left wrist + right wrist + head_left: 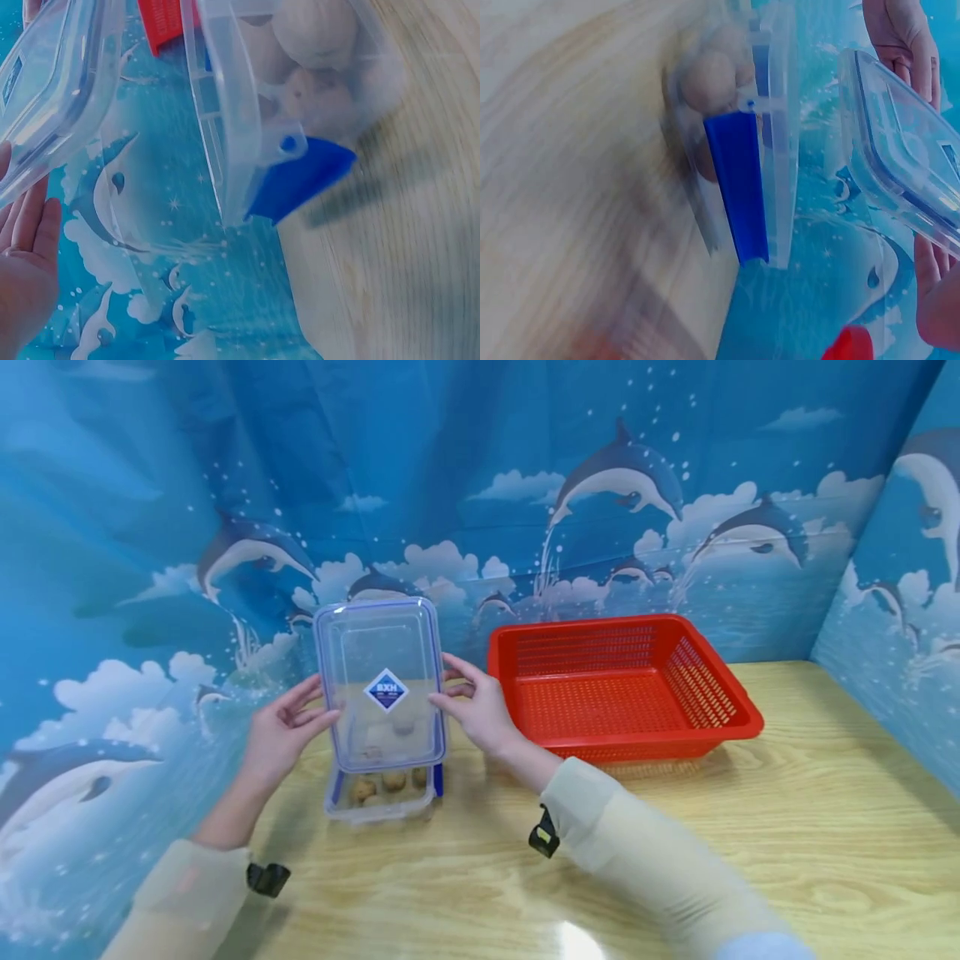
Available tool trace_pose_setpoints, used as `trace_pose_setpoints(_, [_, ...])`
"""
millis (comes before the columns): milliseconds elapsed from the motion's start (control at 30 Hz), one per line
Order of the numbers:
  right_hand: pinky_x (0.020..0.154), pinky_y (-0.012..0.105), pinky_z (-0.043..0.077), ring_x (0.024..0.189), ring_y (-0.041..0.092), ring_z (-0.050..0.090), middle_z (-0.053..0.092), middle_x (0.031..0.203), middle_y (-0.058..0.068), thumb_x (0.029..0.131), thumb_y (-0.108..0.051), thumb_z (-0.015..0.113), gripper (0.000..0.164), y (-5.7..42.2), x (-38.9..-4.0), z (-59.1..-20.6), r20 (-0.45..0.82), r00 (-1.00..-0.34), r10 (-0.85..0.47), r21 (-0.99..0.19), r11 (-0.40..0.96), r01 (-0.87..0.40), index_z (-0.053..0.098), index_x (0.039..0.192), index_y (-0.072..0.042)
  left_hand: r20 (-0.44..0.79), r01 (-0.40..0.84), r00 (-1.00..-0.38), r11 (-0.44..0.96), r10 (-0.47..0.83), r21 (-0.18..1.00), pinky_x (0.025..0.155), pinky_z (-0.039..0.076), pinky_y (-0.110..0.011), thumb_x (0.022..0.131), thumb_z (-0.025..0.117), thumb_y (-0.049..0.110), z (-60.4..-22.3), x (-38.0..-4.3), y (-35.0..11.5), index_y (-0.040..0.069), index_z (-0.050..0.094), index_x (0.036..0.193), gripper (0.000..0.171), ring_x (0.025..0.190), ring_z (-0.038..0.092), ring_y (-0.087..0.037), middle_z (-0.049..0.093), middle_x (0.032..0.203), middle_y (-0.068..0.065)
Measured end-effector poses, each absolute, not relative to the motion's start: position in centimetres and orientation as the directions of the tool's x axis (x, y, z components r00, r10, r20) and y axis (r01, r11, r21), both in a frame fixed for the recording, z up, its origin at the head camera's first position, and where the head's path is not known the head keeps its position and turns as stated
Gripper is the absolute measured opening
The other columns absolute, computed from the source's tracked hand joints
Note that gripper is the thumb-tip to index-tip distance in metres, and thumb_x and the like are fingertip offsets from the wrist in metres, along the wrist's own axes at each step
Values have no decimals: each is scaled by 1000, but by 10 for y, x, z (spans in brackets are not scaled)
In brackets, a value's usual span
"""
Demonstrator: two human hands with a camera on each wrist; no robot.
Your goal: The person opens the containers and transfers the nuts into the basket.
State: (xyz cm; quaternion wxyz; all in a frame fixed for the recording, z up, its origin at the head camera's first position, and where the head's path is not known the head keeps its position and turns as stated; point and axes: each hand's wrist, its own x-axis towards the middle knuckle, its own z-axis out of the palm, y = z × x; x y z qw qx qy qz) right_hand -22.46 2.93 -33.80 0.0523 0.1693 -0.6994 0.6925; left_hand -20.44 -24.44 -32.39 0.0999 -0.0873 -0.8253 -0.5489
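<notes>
Both hands hold up a clear rectangular lid (378,643) with a purplish rim and a blue diamond BXH label. My left hand (283,731) pinches its left edge, thumb in front and fingers behind. At the right edge, my right hand (480,706) grips it the same way. Below and behind the lid stands a clear plastic food container (378,814) with blue side clips; in the left wrist view a blue clip (304,180) hangs folded outward. Several round brown potato-like items (709,81) lie inside the container. The lid hides its far part in the head view.
A red perforated plastic basket (622,747) stands on the wood-grain table (480,877), to the right of the container. Behind the table hangs a blue dolphin-print cloth (465,468), which also covers the right side.
</notes>
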Motion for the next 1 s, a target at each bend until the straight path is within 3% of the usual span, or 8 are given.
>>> trace_pose_setpoints(133, [84,32,54,98,29,63,60,117,17,88,0,69,53,38,-228,-334,358,-919,-163,-932,-3,-362,52,138,-3,275,248,-961,387,-15,888,81,50,-18,88,73,19,-322,-206,-238,-3,50,137,58,89,64,5,62,124,-18])
trace_pose_setpoints(233, [84,33,54,98,29,63,60,117,18,88,0,69,48,44,-230,-333,400,-899,-175,-913,6,-408,54,134,-2,285,249,-958,375,-43,893,81,50,-16,88,74,18,-322,-210,-234,-6,55,131,53,87,64,5,71,108,1])
trace_pose_setpoints(367, [86,34,53,100,26,62,62,113,16,88,1,69,41,50,-235,-332,453,-870,-194,-886,5,-463,57,128,-1,319,272,-944,344,-85,898,79,50,-14,89,72,13,-323,-214,-228,-9,59,125,44,84,64,4,67,89,22])
trace_pose_setpoints(533, [86,32,53,102,22,62,65,110,12,88,2,69,36,56,-240,-334,506,-842,-187,-854,29,-519,59,122,-3,383,340,-916,273,-123,900,67,54,-18,88,71,4,-325,-216,-221,-10,65,115,31,77,65,-1,68,85,18])
trace_pose_setpoints(767, [86,33,54,103,22,62,65,108,12,87,5,68,29,63,-241,-335,536,-828,-167,-835,42,-549,61,115,-1,330,320,-944,180,-29,930,66,57,-26,93,68,17,-321,-211,-218,13,72,110,18,77,70,-8,73,85,8])
trace_pose_setpoints(1000, [86,34,54,107,23,62,65,111,12,88,3,69,26,69,-246,-339,564,-804,-186,-807,80,-585,63,113,-1,339,346,-938,137,73,928,69,57,-29,94,65,18,-324,-210,-221,4,74,106,20,84,71,-13,74,89,2])
